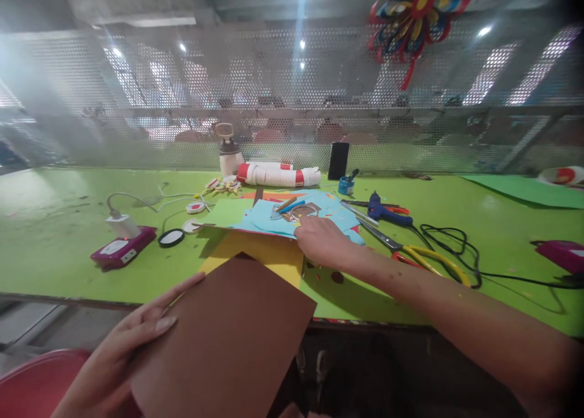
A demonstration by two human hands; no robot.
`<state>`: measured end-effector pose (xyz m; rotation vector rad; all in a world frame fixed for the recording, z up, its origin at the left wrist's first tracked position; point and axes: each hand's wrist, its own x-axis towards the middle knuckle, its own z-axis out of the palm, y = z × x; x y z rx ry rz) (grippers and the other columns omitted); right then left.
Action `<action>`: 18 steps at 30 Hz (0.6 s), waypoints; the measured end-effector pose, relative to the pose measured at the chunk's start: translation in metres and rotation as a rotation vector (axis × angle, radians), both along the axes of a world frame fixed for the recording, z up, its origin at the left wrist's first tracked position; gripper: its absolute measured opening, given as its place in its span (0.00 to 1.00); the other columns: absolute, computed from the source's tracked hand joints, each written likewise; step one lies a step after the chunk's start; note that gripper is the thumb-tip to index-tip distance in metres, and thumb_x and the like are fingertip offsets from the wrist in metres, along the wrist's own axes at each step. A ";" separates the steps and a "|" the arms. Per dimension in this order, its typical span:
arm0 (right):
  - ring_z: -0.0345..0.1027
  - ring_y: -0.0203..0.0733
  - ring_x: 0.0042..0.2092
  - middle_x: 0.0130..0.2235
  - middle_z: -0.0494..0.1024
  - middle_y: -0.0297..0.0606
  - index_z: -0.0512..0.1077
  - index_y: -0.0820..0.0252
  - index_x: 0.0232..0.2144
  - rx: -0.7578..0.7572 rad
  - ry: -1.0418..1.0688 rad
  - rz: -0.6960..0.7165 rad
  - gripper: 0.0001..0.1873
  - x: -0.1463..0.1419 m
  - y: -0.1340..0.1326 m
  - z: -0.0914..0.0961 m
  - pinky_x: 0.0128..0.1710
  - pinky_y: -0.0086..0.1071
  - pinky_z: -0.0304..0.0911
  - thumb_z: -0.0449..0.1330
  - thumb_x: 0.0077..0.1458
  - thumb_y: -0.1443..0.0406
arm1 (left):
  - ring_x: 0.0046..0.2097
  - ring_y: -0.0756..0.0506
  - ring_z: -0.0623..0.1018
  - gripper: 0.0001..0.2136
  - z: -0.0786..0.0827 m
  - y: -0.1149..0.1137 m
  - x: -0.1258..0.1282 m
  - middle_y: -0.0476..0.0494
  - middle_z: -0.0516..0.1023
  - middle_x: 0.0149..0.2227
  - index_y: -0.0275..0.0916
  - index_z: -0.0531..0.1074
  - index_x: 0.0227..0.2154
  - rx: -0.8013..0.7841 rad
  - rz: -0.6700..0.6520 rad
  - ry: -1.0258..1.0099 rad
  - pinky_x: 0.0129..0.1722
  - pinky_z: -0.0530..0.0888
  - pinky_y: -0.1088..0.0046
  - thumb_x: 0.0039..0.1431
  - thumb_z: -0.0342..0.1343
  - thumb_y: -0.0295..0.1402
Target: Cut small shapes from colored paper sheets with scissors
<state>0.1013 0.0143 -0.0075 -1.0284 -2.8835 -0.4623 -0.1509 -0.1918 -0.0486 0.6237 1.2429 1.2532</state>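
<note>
My left hand (137, 336) grips a brown sheet of paper (228, 339) by its left edge, thumb on top, tilted in front of the table. My right hand (322, 238) reaches out over a pile of light blue paper (264, 216), its fingers curled at the near edge of the pile. What those fingers hold, if anything, is hidden. On the pile, just beyond that hand, lie a blue pen (292, 205) and small paper scraps. A yellow sheet (255, 254) shows below the pile, partly covered by the brown one.
Right of the pile lie scissors (424, 260) with yellow handles and a blue glue gun (387, 211), its black cord trailing right. White-and-red rolls (278, 174) lie at the back. A purple power adapter (123, 247) sits left. A red stool (41, 378) stands below the table edge.
</note>
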 end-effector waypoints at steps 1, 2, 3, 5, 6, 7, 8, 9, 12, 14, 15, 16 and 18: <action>0.69 0.51 0.38 0.37 0.76 0.55 0.77 0.69 0.33 -0.001 0.005 -0.013 0.14 0.001 0.002 0.002 0.31 0.36 0.59 0.50 0.55 0.73 | 0.58 0.33 0.68 0.24 0.003 0.007 -0.001 0.53 0.72 0.56 0.57 0.71 0.52 0.020 -0.022 -0.057 0.52 0.71 0.58 0.49 0.57 0.37; 0.70 0.51 0.38 0.38 0.76 0.55 0.77 0.69 0.34 -0.003 0.009 -0.023 0.15 0.001 0.003 0.005 0.32 0.36 0.60 0.50 0.55 0.73 | 0.57 0.33 0.70 0.24 0.006 0.014 -0.003 0.51 0.73 0.55 0.55 0.70 0.52 0.042 -0.047 -0.083 0.51 0.71 0.59 0.49 0.57 0.35; 0.70 0.51 0.38 0.39 0.76 0.56 0.77 0.69 0.35 -0.005 0.014 -0.032 0.15 0.002 0.003 0.006 0.32 0.37 0.60 0.49 0.56 0.73 | 0.56 0.33 0.71 0.25 0.008 0.022 -0.005 0.49 0.74 0.55 0.53 0.70 0.53 0.065 -0.079 -0.081 0.50 0.72 0.61 0.49 0.58 0.34; 0.70 0.51 0.39 0.41 0.76 0.56 0.76 0.69 0.38 -0.010 0.025 -0.042 0.16 0.003 0.004 0.009 0.33 0.37 0.61 0.48 0.58 0.72 | 0.54 0.34 0.73 0.25 0.013 0.038 -0.010 0.46 0.73 0.55 0.49 0.70 0.54 0.093 -0.147 -0.059 0.47 0.74 0.64 0.50 0.58 0.31; 0.70 0.51 0.40 0.41 0.76 0.56 0.76 0.69 0.40 -0.013 0.031 -0.046 0.17 0.004 0.004 0.010 0.34 0.37 0.61 0.47 0.58 0.72 | 0.52 0.34 0.74 0.25 0.015 0.047 -0.013 0.45 0.73 0.55 0.48 0.70 0.54 0.098 -0.179 -0.049 0.45 0.75 0.66 0.50 0.59 0.31; 0.70 0.51 0.41 0.42 0.76 0.56 0.75 0.69 0.40 -0.016 0.036 -0.049 0.17 0.004 0.004 0.011 0.35 0.37 0.61 0.47 0.59 0.72 | 0.51 0.35 0.75 0.25 0.017 0.057 -0.015 0.44 0.74 0.55 0.46 0.69 0.54 0.104 -0.209 -0.038 0.44 0.75 0.67 0.50 0.59 0.30; 0.69 0.52 0.43 0.43 0.76 0.56 0.75 0.69 0.41 -0.018 0.041 -0.051 0.17 0.004 0.004 0.013 0.36 0.37 0.61 0.47 0.59 0.72 | 0.50 0.36 0.76 0.25 0.020 0.067 -0.018 0.43 0.74 0.54 0.45 0.69 0.54 0.105 -0.241 -0.025 0.43 0.75 0.68 0.51 0.59 0.30; 0.69 0.52 0.44 0.43 0.76 0.55 0.75 0.69 0.41 -0.021 0.046 -0.052 0.17 0.005 0.004 0.014 0.37 0.37 0.61 0.47 0.59 0.72 | 0.48 0.37 0.77 0.25 0.023 0.076 -0.019 0.42 0.75 0.53 0.45 0.69 0.55 0.104 -0.280 -0.005 0.42 0.75 0.69 0.51 0.59 0.31; 0.69 0.52 0.44 0.43 0.76 0.55 0.75 0.68 0.40 -0.033 0.051 -0.054 0.17 0.005 0.006 0.018 0.38 0.36 0.60 0.47 0.60 0.71 | 0.46 0.39 0.79 0.28 0.031 0.106 -0.024 0.39 0.77 0.50 0.43 0.68 0.55 0.059 -0.415 0.093 0.41 0.76 0.70 0.49 0.63 0.30; 0.70 0.50 0.41 0.41 0.77 0.54 0.76 0.68 0.38 -0.039 0.051 -0.054 0.17 0.005 0.007 0.021 0.38 0.37 0.60 0.47 0.61 0.70 | 0.45 0.39 0.79 0.28 0.035 0.125 -0.026 0.37 0.78 0.48 0.41 0.71 0.53 0.033 -0.467 0.143 0.41 0.76 0.70 0.45 0.66 0.30; 0.71 0.50 0.40 0.40 0.77 0.54 0.76 0.68 0.38 -0.041 0.051 -0.054 0.17 0.004 0.008 0.022 0.38 0.37 0.60 0.47 0.61 0.69 | 0.44 0.38 0.79 0.29 0.036 0.134 -0.027 0.36 0.79 0.47 0.40 0.72 0.52 0.034 -0.474 0.169 0.42 0.76 0.68 0.43 0.67 0.30; 0.71 0.49 0.39 0.40 0.77 0.54 0.76 0.68 0.38 -0.040 0.052 -0.054 0.18 0.004 0.008 0.023 0.37 0.37 0.59 0.46 0.61 0.68 | 0.44 0.37 0.79 0.29 0.037 0.143 -0.028 0.35 0.79 0.45 0.39 0.73 0.50 0.032 -0.475 0.200 0.42 0.76 0.66 0.41 0.68 0.30; 0.71 0.49 0.38 0.40 0.77 0.54 0.76 0.68 0.39 -0.037 0.054 -0.057 0.18 0.003 0.008 0.024 0.37 0.37 0.59 0.46 0.61 0.68 | 0.43 0.37 0.79 0.27 0.037 0.160 -0.028 0.37 0.81 0.42 0.36 0.75 0.47 0.068 -0.414 0.303 0.43 0.76 0.64 0.39 0.69 0.29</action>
